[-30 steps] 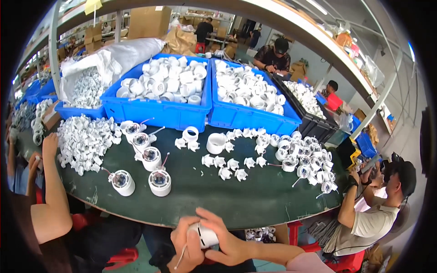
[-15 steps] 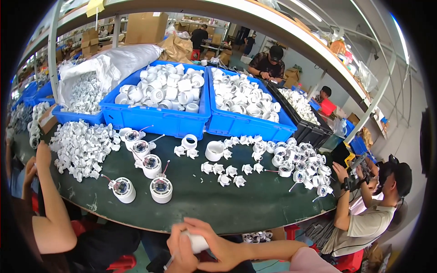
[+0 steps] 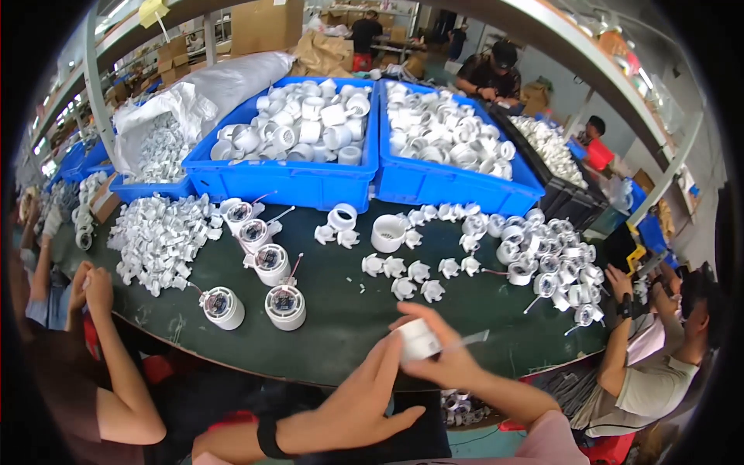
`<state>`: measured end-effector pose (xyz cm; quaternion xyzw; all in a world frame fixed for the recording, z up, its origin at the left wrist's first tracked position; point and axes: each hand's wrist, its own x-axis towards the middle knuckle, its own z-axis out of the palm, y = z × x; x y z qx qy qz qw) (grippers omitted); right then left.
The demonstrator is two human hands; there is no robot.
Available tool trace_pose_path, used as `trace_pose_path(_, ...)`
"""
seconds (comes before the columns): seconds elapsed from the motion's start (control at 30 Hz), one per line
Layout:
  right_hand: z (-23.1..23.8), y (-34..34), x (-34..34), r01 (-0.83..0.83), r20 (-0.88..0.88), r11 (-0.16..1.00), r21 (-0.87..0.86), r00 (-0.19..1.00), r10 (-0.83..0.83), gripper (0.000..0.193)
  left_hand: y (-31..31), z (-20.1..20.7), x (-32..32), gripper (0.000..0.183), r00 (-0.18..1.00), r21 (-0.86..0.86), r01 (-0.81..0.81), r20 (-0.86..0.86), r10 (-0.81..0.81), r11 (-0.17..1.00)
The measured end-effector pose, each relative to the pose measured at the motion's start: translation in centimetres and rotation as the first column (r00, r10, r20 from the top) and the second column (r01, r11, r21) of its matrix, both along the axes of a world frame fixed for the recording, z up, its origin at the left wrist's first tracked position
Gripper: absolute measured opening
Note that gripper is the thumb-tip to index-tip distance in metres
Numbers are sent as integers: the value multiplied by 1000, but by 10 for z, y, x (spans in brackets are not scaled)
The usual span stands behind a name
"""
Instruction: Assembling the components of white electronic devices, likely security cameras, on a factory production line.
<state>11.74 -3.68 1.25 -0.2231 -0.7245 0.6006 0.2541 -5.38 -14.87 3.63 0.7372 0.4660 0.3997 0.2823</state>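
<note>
A white cylindrical housing [image 3: 419,339] is gripped by my right hand [image 3: 446,360], its fingers wrapped round the far and right sides. From it a pale, blurred strip [image 3: 475,338] sticks out to the right. My left hand [image 3: 364,399], with a black band at the wrist, lies open beside the housing. Its fingers are stretched out, the tips at the housing's left side, and its thumb points away to the right. Beyond the hands on the dark green table [image 3: 325,353] stand white cylinders with round circuit boards [image 3: 285,306] and thin wires.
White claw-shaped parts [image 3: 418,271] and an upright white cup [image 3: 388,234] lie mid-table. Small white pieces [image 3: 164,244] are heaped left; finished-looking round units [image 3: 554,263] cluster right. Blue bins [image 3: 279,186] and a black bin [image 3: 570,208] line the back. People sit at both sides.
Both hands have risen and moved right, toward the table edge, with the white housing. My left hand's fingers have straightened from around it. The view has shifted slightly.
</note>
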Motion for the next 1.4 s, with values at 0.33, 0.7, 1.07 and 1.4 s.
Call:
trace_pose_path(0.33,-24,56,37,333,-47,904,269,942,-333,71,272,48,-186,50,731,268,-509,-368,575,818)
trace_pose_path(0.7,-16,54,35,202,102,868,454,956,-276,70,406,17,-272,69,548,-294,-644,-822,158,706)
trace_pose_path(1.07,-17,61,27,223,-48,822,525,971,-232,68,427,-13,-283,66,337,-38,-611,-916,216,791)
trace_pose_path(1.4,-25,58,31,300,31,868,396,940,-339,64,366,62,-241,65,471,221,-562,-707,528,797)
